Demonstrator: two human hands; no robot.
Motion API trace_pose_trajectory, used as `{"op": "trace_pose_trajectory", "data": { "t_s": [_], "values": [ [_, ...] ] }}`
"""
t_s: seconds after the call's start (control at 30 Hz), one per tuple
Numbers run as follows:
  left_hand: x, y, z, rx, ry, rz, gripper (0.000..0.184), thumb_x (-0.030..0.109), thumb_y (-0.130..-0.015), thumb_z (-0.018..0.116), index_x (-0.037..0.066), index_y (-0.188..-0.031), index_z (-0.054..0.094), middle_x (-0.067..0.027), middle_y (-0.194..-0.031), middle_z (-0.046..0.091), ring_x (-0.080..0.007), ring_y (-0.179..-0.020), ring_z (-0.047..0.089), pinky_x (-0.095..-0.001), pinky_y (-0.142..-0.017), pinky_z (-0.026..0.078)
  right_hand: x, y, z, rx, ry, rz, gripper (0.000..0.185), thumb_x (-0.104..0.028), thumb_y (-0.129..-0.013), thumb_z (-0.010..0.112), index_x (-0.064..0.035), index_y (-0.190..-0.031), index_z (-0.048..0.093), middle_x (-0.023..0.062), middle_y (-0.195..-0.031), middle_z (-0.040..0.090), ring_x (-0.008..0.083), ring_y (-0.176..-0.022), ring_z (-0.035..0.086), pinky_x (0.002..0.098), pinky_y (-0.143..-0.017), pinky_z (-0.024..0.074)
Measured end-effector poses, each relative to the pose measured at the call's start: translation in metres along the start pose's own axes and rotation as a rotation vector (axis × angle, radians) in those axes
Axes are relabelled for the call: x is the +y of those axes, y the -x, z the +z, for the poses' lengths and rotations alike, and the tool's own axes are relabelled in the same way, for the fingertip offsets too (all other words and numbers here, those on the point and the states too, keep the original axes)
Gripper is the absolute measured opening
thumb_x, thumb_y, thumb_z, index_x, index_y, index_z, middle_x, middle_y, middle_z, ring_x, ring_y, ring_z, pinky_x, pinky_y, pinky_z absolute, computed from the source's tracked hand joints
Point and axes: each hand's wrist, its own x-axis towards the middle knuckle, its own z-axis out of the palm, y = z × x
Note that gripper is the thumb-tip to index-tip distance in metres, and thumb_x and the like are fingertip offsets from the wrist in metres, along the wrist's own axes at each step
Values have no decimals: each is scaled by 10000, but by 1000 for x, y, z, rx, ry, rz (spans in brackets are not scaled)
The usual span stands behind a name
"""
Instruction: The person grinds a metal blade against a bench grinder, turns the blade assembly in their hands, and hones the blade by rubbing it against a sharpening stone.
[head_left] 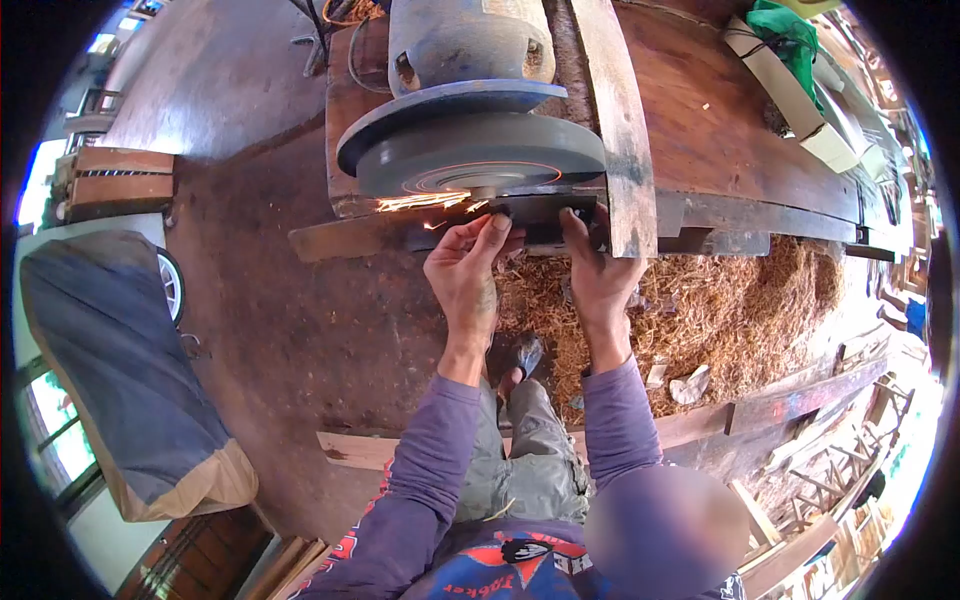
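A bench grinder's grey wheel [480, 155] is in front of me, with orange sparks [425, 202] spraying left from its lower edge. A dark flat metal piece [543, 216] lies against the wheel's near side; its exact kind does not show. My left hand [465, 262] pinches the left end of this piece between thumb and fingers, close to the sparks. At its right end, my right hand [600, 270] grips with the thumb on top and the fingers mostly hidden beneath.
The grinder's motor housing [470, 45] stands behind the wheel. An upright wooden board [628, 150] is just right of my right hand. Wood shavings [700, 310] cover the floor at the right. A covered object [125, 350] with a wheel stands at the left.
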Motion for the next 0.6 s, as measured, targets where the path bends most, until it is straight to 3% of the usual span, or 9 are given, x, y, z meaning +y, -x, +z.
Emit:
{"op": "trace_pose_trajectory", "data": {
  "t_s": [0.1,0.2,0.37,0.43,0.6],
  "values": [
    [-3,0,0,-29,17,1,179,75,-870,789,-34,-978,697,-123,-912,733,-197,-792,729,-321,-738,625,4,-1,-1,16,-26,-20,306,-86,-824,820,15,-1067,664,49,-881,655,130,-768,578,292,-686,492],
    [-3,0,3,-14,10,-17,132,51,-873,774,-22,-950,695,-136,-914,730,-238,-779,739,-328,-715,632,5,-2,-3,15,1,-39,321,-74,-822,817,12,-1090,663,61,-910,658,146,-790,582,301,-712,495],
    [-5,0,5,-28,5,-8,126,49,-875,770,-21,-949,696,-135,-915,730,-235,-783,738,-328,-718,632,-3,-5,-7,28,17,-79,378,-59,-822,812,23,-1159,660,80,-971,674,166,-834,591,308,-760,495],
    [-7,0,5,-35,4,-7,123,47,-876,768,-21,-949,696,-134,-916,731,-234,-783,738,-326,-718,632,-8,-5,-9,2,-78,50,304,-84,-824,799,23,-1084,684,193,-1041,696,306,-946,685,385,-825,528],
    [-10,2,10,-56,-8,-16,128,42,-875,767,-27,-955,695,-135,-919,729,-228,-798,734,-340,-740,633,14,2,-7,64,-55,18,307,-53,-811,792,21,-1083,673,175,-1033,673,293,-933,673,367,-824,523]
  ]
}}
